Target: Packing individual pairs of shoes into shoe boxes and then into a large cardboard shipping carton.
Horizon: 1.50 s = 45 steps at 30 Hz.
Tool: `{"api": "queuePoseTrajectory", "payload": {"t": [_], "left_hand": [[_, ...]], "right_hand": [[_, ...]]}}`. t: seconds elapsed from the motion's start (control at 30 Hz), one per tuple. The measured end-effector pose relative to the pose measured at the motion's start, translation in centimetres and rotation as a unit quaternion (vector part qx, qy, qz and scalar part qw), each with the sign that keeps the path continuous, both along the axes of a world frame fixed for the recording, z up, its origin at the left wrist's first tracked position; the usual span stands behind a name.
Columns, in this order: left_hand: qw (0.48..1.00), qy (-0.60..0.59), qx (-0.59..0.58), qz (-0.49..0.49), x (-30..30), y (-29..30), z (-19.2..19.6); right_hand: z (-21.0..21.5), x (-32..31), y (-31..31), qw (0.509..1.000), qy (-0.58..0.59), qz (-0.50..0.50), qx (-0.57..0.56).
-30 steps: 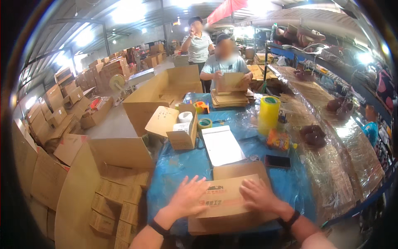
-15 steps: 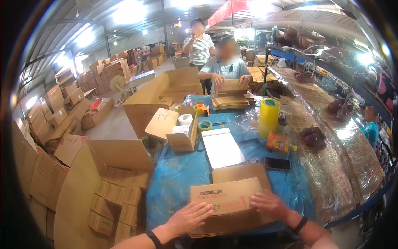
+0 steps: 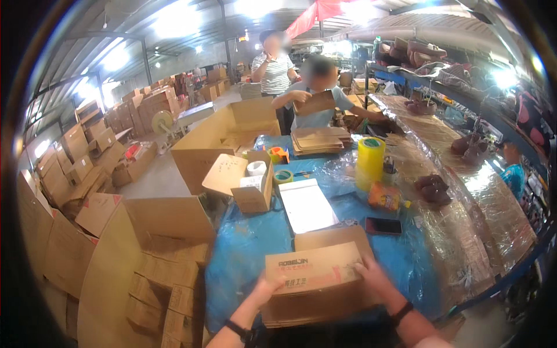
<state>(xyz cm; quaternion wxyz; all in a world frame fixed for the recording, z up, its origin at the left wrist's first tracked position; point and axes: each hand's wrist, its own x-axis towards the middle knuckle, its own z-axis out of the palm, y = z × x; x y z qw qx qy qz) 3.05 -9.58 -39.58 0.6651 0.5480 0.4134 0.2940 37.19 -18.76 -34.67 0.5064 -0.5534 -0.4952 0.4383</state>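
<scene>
A brown cardboard box (image 3: pixel 316 307) with black and red print on its upper panel lies at the near edge of the blue-covered table (image 3: pixel 243 255). My left hand (image 3: pixel 268 288) grips its left side, the fingers partly hidden behind the edge. On the opposite side my right hand (image 3: pixel 372 275) holds the right edge, thumb on the printed panel. Behind the box, a plain cardboard piece (image 3: pixel 342 236) lies flat on the table. Whether more cardboard lies under the box, I cannot tell.
Left stands a large open carton (image 3: pixel 107 278) holding several small boxes. Beyond the box are a white paper pad (image 3: pixel 307 206), phone (image 3: pixel 383 225), orange packet (image 3: pixel 384 197), yellow tape rolls (image 3: pixel 370 162) and a small open box (image 3: pixel 253 194). Across the table a co-worker (image 3: pixel 313 110) handles cardboard.
My hands have gone from lying flat on the printed panel to gripping the box's two sides, and its front face shows more. The co-worker has lifted a cardboard piece and reaches right.
</scene>
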Motion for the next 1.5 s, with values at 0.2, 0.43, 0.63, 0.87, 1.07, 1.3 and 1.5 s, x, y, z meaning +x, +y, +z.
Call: {"api": "queuePoseTrajectory", "payload": {"t": [0.2,0.43,0.63,0.87,1.07,1.3,1.5], "left_hand": [[0.985,-0.063,0.086,0.138,-3.9,-7.7,6.4],[0.831,0.269,0.300,0.383,-14.2,-22.4,20.5],[0.589,0.611,0.196,0.492,-21.3,-35.0,21.0],[0.538,0.668,0.173,0.484,-31.6,-43.6,6.6],[0.630,0.633,0.135,0.430,-31.5,-45.2,8.6],[0.623,0.738,0.017,0.258,-33.8,-49.9,2.2],[0.701,0.662,0.050,0.262,-33.1,-46.6,-2.4]], "right_hand": [[5.0,-2.3,-4.9,0.989,-0.003,0.069,0.134],[6.0,-4.6,-5.3,0.961,-0.027,0.257,0.093],[4.0,-6.0,-5.1,0.942,-0.112,0.304,0.092],[2.7,-7.5,-5.0,0.893,-0.237,0.351,0.153],[2.5,-7.5,-4.7,0.848,-0.327,0.394,0.139],[2.4,-7.8,-4.6,0.811,-0.369,0.431,0.142],[2.2,-6.9,-4.4,0.797,-0.401,0.438,0.107]]}}
